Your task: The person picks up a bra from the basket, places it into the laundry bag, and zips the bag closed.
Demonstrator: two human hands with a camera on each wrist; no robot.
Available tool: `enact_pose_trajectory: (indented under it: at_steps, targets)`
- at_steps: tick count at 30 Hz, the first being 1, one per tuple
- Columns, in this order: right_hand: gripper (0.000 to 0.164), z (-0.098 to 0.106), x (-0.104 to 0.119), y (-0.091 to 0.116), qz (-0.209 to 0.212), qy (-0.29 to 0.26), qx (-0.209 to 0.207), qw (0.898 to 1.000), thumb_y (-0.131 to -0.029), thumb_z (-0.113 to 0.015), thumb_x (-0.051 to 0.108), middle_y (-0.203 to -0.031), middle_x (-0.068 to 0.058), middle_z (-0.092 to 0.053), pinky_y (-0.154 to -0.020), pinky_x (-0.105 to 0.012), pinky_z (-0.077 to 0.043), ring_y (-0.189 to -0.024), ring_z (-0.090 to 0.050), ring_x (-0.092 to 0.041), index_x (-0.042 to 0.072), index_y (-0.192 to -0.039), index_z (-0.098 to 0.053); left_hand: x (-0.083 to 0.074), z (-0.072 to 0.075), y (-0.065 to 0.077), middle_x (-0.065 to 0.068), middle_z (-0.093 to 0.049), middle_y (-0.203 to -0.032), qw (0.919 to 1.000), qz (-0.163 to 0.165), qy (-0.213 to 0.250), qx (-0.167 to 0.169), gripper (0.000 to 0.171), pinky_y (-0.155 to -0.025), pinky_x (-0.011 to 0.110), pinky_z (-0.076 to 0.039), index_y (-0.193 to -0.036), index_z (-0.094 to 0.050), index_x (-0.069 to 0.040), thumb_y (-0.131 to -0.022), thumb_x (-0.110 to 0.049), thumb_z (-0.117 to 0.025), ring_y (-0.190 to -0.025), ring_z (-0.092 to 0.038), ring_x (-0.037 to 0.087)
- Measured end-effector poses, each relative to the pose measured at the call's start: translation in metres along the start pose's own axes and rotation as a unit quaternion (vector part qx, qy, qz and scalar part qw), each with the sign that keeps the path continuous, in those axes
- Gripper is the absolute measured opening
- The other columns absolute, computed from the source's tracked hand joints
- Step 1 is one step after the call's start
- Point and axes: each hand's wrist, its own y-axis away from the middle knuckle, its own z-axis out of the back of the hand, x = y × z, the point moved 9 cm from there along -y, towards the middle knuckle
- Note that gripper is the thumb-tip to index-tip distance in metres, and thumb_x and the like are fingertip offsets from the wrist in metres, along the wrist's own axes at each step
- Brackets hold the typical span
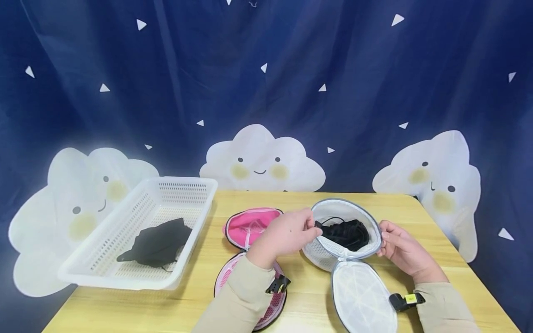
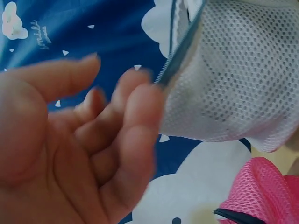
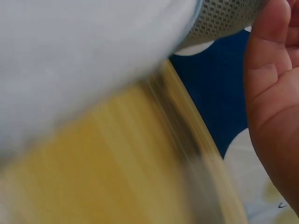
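White mesh laundry bag (image 1: 320,258) is being held over a wood-grain table's (image 1: 306,300) right half, zippered rim (image 1: 342,200) being pinched by the right hand (image 1: 401,249), just touched by the loosely spread left hand (image 1: 289,231); everything's being backed by a navy cloud-print curtain (image 1: 266,101).

White rounded mesh bag (image 1: 319,255) showed blue-grey trim (image 2: 182,47) | crumpled cloth (image 1: 350,235) was black | pink rounded mesh bag (image 1: 240,227) had black edging (image 2: 238,216) | navy fabric curtain (image 1: 266,101) bore white triangles (image 1: 397,19)
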Motion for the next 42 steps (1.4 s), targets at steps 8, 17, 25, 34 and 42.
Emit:
enact_pose_trajectory:
  at_steps: [8,17,25,34,42]
  targets:
    - [0.045,0.008,-0.01,0.008,-0.101,0.078,-0.024,0.992,-0.101,-0.016,-0.01,-0.105,-0.013,-0.069,-0.078,-0.031,-0.057,-0.093,-0.069,-0.021,-0.003,-0.124,-0.055,-0.017,-0.027,0.009,-0.009,-0.048,-0.067,0.9898,-0.076,-0.027,0.118,0.017,-0.057,0.022,-0.038,-0.089,-0.053,-0.021,-0.098,-0.028,-0.067,-0.06,-0.044,0.006]
    - [0.031,0.008,-0.027,0.021,-0.201,0.134,-0.003,0.97,-0.103,-0.032,-0.007,-0.108,-0.016,-0.069,-0.075,-0.031,-0.057,-0.09,-0.067,-0.017,-0.009,-0.118,-0.059,-0.031,-0.05,0.012,-0.013,-0.053,-0.067,0.973,-0.146,-0.042,0.174,0.023,-0.06,0.017,-0.038,-0.082,-0.05,-0.019,-0.099,-0.023,-0.066,-0.059,-0.048,0.0]
    - [0.025,0.006,-0.028,0.023,-0.232,0.124,0.003,0.965,-0.103,-0.036,-0.006,-0.109,-0.01,-0.07,-0.077,-0.03,-0.057,-0.091,-0.067,-0.016,-0.019,-0.116,-0.053,-0.038,-0.063,0.013,-0.016,-0.054,-0.073,0.9638,-0.171,-0.069,0.193,0.013,-0.07,0.014,-0.04,-0.086,-0.059,-0.023,-0.098,-0.022,-0.064,-0.071,-0.05,-0.001]
    - [0.02,0.011,-0.034,0.029,-0.272,0.178,-0.019,0.946,-0.099,-0.048,-0.006,-0.103,-0.004,-0.069,-0.072,-0.033,-0.058,-0.084,-0.066,-0.015,-0.012,-0.115,-0.059,-0.033,-0.074,0.015,-0.017,-0.063,-0.091,0.9611,-0.136,-0.069,0.23,0.009,-0.075,0.017,-0.043,-0.097,-0.064,-0.028,-0.094,-0.019,-0.065,-0.084,-0.055,-0.001]
    - [0.021,0.007,-0.033,0.029,-0.26,0.158,0.006,0.953,-0.1,-0.044,-0.008,-0.105,-0.006,-0.07,-0.074,-0.03,-0.057,-0.084,-0.066,-0.014,-0.011,-0.111,-0.061,-0.026,-0.083,0.017,-0.017,-0.064,-0.089,0.9609,-0.081,-0.029,0.263,0.013,-0.06,0.021,-0.047,-0.106,-0.065,-0.027,-0.096,-0.02,-0.065,-0.053,-0.057,0.008]
